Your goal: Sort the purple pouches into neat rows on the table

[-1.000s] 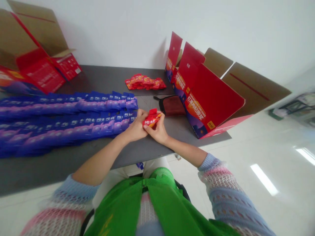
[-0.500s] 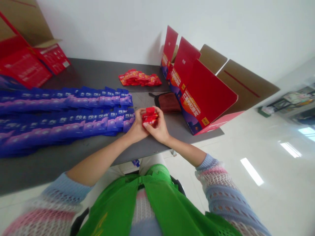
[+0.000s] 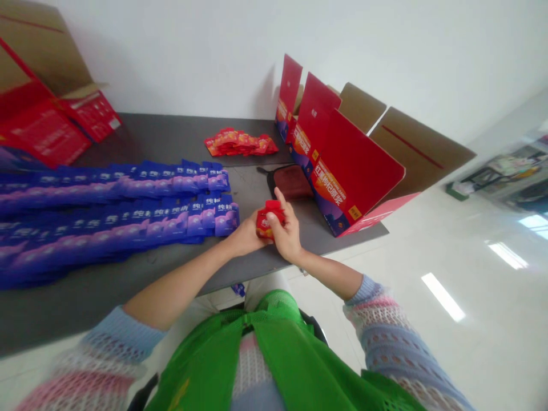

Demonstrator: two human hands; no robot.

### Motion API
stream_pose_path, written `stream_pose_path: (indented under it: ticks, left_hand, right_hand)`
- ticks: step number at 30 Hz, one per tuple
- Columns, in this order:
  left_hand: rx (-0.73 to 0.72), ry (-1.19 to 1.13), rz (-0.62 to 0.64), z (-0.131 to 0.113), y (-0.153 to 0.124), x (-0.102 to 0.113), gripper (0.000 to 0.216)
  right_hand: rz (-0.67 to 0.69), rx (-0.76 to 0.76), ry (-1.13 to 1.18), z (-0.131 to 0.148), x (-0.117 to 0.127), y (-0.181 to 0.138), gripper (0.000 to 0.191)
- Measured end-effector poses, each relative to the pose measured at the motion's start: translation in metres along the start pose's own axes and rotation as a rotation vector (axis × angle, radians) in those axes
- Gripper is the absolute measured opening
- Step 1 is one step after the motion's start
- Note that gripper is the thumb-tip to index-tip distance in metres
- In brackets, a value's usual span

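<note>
A small stack of red sachets point(image 3: 264, 224) is held between my two hands above the front part of the table. My left hand point(image 3: 246, 237) wraps round it from the left and below, its fingers mostly hidden. On the other side, my right hand point(image 3: 289, 235) grips the stack with its thumb across the front, while one finger points up and away. Just left of my hands, blue-purple sachets point(image 3: 225, 220) lie overlapped in two long rows. A pile of red-orange sachets point(image 3: 242, 142) lies farther back.
Open red cartons point(image 3: 331, 182) stand in a row on the right of the dark table point(image 3: 171, 134). Behind my right hand lies a brown pouch point(image 3: 293, 181). Another open carton point(image 3: 47, 125) is at the far left. A white wall point(image 3: 192, 57) backs the table.
Both hands have shifted a little right and nearer to me with the red sachets. The right thumb has moved up over the stack, and a right finger now sticks up. The view has tilted slightly.
</note>
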State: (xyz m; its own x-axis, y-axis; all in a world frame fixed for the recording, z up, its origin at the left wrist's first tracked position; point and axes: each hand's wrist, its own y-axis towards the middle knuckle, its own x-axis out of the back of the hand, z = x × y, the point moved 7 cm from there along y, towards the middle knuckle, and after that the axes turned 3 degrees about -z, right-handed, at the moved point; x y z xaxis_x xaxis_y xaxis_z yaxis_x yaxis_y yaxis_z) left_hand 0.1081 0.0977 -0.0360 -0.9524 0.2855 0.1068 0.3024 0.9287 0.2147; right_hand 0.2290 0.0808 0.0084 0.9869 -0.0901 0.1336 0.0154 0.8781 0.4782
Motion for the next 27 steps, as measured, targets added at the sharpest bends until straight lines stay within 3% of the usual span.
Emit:
stream_pose_path:
  ticks: [3, 7, 11, 15, 17, 20, 23, 27]
  left_hand:
    - [-0.041, 0.115, 0.048, 0.004, 0.001, -0.002, 0.065]
    - [-0.067, 0.159, 0.108, 0.000, -0.004, -0.003, 0.054]
    - [-0.194, 0.276, 0.083, -0.010, -0.007, -0.007, 0.043]
    - [-0.257, 0.465, 0.020, -0.014, -0.004, -0.009, 0.026]
    - [-0.237, 0.558, -0.042, -0.013, -0.003, -0.005, 0.029]
    - [-0.206, 0.692, -0.128, -0.020, -0.009, 0.000, 0.055]
    - [-0.225, 0.853, -0.180, -0.046, -0.020, 0.003, 0.053]
    - [-0.393, 0.910, -0.460, -0.107, -0.026, 0.033, 0.022]
  right_hand:
    - [-0.053, 0.037, -0.081, -0.006, 0.006, -0.011, 0.062]
    - [-0.084, -0.013, -0.051, -0.024, 0.011, -0.027, 0.083]
    - [0.026, -0.113, 0.086, -0.035, 0.004, -0.027, 0.072]
    - [-0.014, -0.153, 0.133, -0.030, 0.000, -0.016, 0.060]
    - [-0.075, -0.176, 0.120, -0.029, -0.001, -0.012, 0.054]
    - [-0.183, -0.200, 0.120, -0.030, 0.003, -0.011, 0.050]
    - [-0.274, -0.223, 0.101, -0.034, 0.012, -0.014, 0.048]
    - [-0.335, -0.215, 0.043, -0.034, 0.017, -0.017, 0.041]
